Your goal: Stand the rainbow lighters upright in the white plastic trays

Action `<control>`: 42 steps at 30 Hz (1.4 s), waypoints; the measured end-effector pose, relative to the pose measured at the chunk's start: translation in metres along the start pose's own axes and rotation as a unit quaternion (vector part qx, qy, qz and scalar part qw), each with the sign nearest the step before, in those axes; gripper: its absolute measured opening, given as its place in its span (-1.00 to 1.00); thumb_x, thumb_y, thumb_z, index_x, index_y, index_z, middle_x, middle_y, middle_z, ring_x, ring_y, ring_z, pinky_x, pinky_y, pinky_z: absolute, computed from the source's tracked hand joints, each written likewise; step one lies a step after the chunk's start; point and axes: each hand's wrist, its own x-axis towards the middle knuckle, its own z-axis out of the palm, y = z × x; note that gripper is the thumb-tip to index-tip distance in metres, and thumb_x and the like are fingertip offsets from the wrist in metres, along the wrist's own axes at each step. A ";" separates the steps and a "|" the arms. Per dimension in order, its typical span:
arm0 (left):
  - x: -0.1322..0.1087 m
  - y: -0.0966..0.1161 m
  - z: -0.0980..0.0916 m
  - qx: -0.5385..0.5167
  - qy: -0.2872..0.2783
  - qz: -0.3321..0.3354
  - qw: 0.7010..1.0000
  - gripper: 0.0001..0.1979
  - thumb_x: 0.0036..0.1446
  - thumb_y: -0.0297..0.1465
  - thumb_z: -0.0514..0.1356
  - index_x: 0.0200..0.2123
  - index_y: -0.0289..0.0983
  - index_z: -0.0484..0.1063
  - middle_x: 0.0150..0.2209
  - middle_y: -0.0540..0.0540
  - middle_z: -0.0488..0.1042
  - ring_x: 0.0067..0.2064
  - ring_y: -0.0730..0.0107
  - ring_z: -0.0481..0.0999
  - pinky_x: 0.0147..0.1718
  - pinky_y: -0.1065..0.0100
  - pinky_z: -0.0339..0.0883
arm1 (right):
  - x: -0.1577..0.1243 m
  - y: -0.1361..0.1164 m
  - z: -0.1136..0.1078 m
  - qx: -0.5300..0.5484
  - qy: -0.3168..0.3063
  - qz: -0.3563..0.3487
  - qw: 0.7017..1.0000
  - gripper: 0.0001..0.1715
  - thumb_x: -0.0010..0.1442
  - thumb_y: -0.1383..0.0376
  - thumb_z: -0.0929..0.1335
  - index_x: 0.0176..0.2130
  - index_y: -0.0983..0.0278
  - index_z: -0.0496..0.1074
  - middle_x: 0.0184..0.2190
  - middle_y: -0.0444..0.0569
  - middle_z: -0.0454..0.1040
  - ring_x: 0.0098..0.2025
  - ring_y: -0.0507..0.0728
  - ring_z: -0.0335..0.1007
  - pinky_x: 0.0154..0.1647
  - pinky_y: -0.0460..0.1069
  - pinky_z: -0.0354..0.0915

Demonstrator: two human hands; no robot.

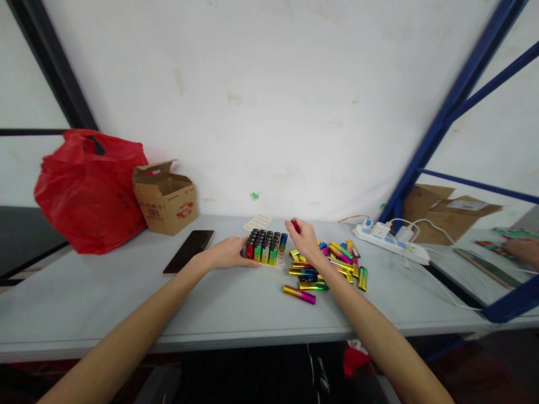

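Upright lighters [265, 247] with black tops and shiny red, green and yellow bodies stand in rows in a pale tray [280, 265]. My left hand [231, 252] grips the left side of this tray, thumb along the front; its other fingers are partly hidden behind the lighters. Just right of the rows and above the table, my right hand [304, 238] is closed on a dark red lighter [296, 225], mostly covered by the fingers. Beneath my right forearm lies a loose pile of metallic lighters [337, 261]. One yellow and magenta lighter [298, 294] lies nearer the front edge.
Behind the rows lies a pale tray with cells [257, 222]. A dark phone [189, 251], an open carton [170, 205] and a red plastic bag [92, 193] are to the left. To the right are a power strip [391, 244], blue frame and another person's hand [522, 249].
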 end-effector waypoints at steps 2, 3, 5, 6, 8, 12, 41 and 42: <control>0.000 0.000 0.000 -0.002 0.002 -0.006 1.000 -0.30 -0.03 0.18 0.26 0.02 -0.20 0.45 -0.13 -0.13 0.63 -0.10 0.02 0.61 -0.20 0.28 0.42 | -0.001 -0.002 -0.003 0.005 -0.001 -0.014 1.000 -0.51 0.36 -0.05 0.20 -0.44 0.21 0.24 -0.58 -0.19 0.24 -0.48 0.04 0.17 -0.38 -0.05 0.09; 0.000 0.000 0.000 -0.003 0.001 -0.009 1.000 -0.29 -0.04 0.18 0.27 0.02 -0.20 0.45 -0.14 -0.13 0.63 -0.10 0.02 0.61 -0.20 0.28 0.42 | -0.002 -0.002 -0.003 0.014 -0.003 -0.018 1.000 -0.55 0.38 -0.06 0.19 -0.35 0.21 0.29 -0.55 -0.19 0.29 -0.46 0.05 0.21 -0.37 -0.06 0.12; 0.000 0.001 0.000 -0.007 -0.001 -0.010 1.000 -0.29 -0.04 0.18 0.27 0.03 -0.20 0.45 -0.13 -0.13 0.63 -0.09 0.01 0.61 -0.18 0.28 0.42 | -0.003 -0.003 -0.004 0.038 -0.012 -0.019 0.999 -0.59 0.41 -0.05 0.17 -0.13 0.20 0.32 -0.49 -0.18 0.34 -0.45 0.05 0.27 -0.36 -0.06 0.18; 0.000 0.002 -0.001 -0.009 -0.002 -0.009 1.000 -0.28 -0.04 0.18 0.27 0.03 -0.20 0.45 -0.13 -0.13 0.63 -0.08 0.01 0.61 -0.16 0.28 0.42 | -0.003 -0.002 -0.004 0.050 -0.017 -0.017 0.998 -0.60 0.43 -0.03 0.15 -0.06 0.20 0.29 -0.48 -0.19 0.34 -0.46 0.05 0.28 -0.37 -0.07 0.21; -0.001 0.003 -0.002 -0.011 -0.004 -0.001 1.000 -0.28 -0.03 0.18 0.27 0.05 -0.19 0.44 -0.11 -0.12 0.63 -0.05 0.02 0.60 -0.14 0.29 0.42 | -0.003 -0.002 -0.004 0.070 -0.031 -0.014 0.997 -0.59 0.45 -0.02 0.11 0.00 0.19 0.26 -0.49 -0.20 0.33 -0.51 0.04 0.28 -0.39 -0.07 0.26; -0.001 0.002 -0.002 -0.002 0.001 0.010 1.000 -0.26 -0.02 0.20 0.25 0.07 -0.21 0.44 -0.08 -0.13 0.63 -0.07 0.02 0.61 -0.16 0.29 0.42 | 0.000 -0.004 -0.008 0.078 -0.041 -0.049 0.995 -0.59 0.41 -0.02 0.18 -0.09 0.22 0.36 -0.33 -0.06 0.42 -0.40 0.05 0.38 -0.38 -0.07 0.34; 0.001 -0.002 0.001 -0.003 0.002 0.017 1.000 -0.26 0.00 0.21 0.25 0.08 -0.20 0.44 -0.12 -0.09 0.64 -0.16 0.10 0.62 -0.21 0.32 0.40 | 0.007 0.003 -0.036 -0.003 -0.222 -0.128 0.967 -0.81 0.26 0.20 0.38 -0.16 0.27 0.46 -0.53 -0.20 0.40 -0.48 0.02 0.30 -0.41 -0.09 0.19; 0.001 -0.002 0.002 -0.005 0.003 0.015 1.000 -0.27 0.00 0.20 0.25 0.08 -0.19 0.44 -0.12 -0.09 0.64 -0.16 0.11 0.62 -0.20 0.32 0.40 | 0.007 0.003 -0.037 -0.004 -0.221 -0.129 0.967 -0.80 0.26 0.20 0.39 -0.16 0.27 0.46 -0.53 -0.20 0.39 -0.48 0.02 0.29 -0.41 -0.09 0.19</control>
